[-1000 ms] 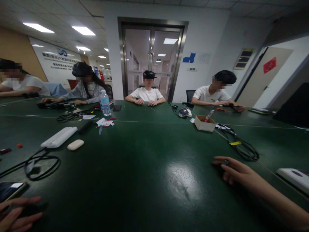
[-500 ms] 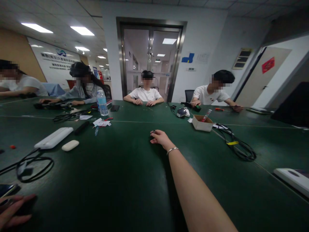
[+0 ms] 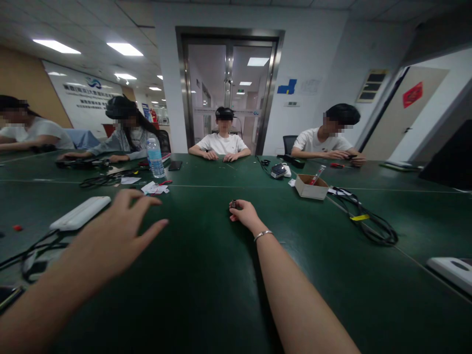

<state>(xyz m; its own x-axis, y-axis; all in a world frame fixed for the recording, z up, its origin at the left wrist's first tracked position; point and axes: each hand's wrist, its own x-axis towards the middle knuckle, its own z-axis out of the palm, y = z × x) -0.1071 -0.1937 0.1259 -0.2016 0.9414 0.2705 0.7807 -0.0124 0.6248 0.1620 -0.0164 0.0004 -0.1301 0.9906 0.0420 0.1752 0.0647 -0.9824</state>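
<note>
My right hand (image 3: 243,213), with a silver bangle at the wrist, rests on the dark green table (image 3: 206,275) at the middle. Its fingers are closed round a small dark metallic piece (image 3: 233,204); the kind is too small to make out. My left hand (image 3: 127,231) hangs over the left part of the table, fingers apart and slightly blurred, holding nothing. Beneath and beyond it lies a white power bank-like box (image 3: 79,212), partly covered by the hand. Papers (image 3: 153,188) lie just past its fingertips.
A water bottle (image 3: 155,158) stands at the back left. To the right are a small open carton (image 3: 311,187), a coiled black cable (image 3: 379,228) and a white device (image 3: 452,270). Several people sit along the far side. A black phone (image 3: 175,165) lies near the bottle.
My left hand has risen from the lower left corner and moved forward and right over the table. My right hand has barely moved. The person at right has brought both hands together.
</note>
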